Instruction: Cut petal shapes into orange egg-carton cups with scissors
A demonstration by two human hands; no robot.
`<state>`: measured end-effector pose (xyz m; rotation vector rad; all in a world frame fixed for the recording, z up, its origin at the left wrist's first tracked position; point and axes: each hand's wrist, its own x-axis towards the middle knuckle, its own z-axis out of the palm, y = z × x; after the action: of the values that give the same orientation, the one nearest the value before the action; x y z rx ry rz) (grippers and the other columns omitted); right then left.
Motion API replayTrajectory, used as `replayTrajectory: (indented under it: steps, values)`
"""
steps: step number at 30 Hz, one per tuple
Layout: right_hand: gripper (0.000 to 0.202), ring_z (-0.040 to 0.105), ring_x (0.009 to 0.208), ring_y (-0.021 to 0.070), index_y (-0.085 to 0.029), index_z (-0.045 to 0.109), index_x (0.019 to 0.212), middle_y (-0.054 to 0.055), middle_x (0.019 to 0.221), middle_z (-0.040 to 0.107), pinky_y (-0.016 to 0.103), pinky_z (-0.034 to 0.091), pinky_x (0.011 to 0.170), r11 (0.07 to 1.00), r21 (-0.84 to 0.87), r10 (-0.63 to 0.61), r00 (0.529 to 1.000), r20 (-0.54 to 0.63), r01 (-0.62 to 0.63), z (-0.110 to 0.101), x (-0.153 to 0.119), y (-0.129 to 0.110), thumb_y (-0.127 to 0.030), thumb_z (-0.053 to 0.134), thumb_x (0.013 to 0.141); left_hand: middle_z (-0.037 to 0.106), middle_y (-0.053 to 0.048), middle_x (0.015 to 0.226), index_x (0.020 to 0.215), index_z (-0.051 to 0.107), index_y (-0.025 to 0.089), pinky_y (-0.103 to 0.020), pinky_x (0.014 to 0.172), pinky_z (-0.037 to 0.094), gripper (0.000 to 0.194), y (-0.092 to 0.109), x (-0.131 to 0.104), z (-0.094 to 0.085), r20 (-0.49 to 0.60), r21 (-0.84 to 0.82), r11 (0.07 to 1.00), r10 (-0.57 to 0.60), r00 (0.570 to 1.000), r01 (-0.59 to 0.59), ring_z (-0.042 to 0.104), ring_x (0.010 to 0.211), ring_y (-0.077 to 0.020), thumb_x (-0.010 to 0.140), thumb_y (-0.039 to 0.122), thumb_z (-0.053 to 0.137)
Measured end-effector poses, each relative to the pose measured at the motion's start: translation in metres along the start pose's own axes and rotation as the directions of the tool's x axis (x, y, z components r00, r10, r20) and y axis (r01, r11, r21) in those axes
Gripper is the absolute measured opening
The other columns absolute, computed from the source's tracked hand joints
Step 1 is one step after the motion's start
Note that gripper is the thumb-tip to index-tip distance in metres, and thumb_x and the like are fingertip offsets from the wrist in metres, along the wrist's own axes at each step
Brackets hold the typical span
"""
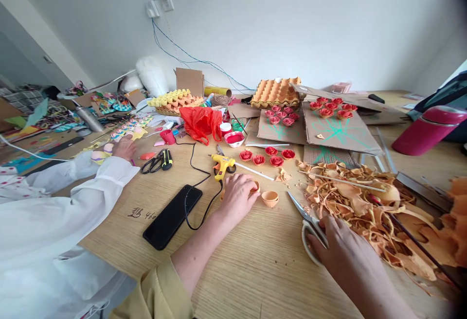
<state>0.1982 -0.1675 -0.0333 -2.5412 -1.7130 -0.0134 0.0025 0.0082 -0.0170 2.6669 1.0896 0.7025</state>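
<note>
My left hand [238,195] is closed around a small orange egg-carton cup [257,187], mostly hidden by the fingers. Just right of it, another orange cup [270,199] stands upright on the table. My right hand [341,243] grips the light-handled scissors [310,231], whose blades point away and to the left, low over the tabletop. Beyond my hands sit several red-painted paper roses [276,161]. A yellow glue gun [223,166] lies just past my left hand, its black cord looping over a black phone [172,217].
Orange carton scraps [350,197] are heaped at the right, near a pink bottle [426,132]. Cardboard sheets [339,134] carry more roses at the back. A red plastic bag [202,123] and egg trays [276,93] stand behind. A co-worker's white sleeve [98,187] reaches in from the left.
</note>
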Motion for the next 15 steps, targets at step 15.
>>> replayTrajectory:
  steps: [15]
  values:
    - [0.028, 0.071, 0.066, 0.0253, -0.026, 0.058, 0.091, 0.005, 0.078, 0.074, 0.031, 0.047, 0.056, 0.873, 0.481, 0.112, 0.993, -0.027, -0.086, -0.019, 0.002, 0.002, -0.050, 0.044, 0.089, 0.058, -0.014, 0.138, 0.108, 0.063, 0.021, -0.057, 0.112, 0.031, 0.020, 0.026, -0.004, 0.015, 0.128, 0.007, 0.944, 0.327, 0.936, -0.331, 0.041, 0.140, -0.0317, 0.089, 0.025, 0.064]
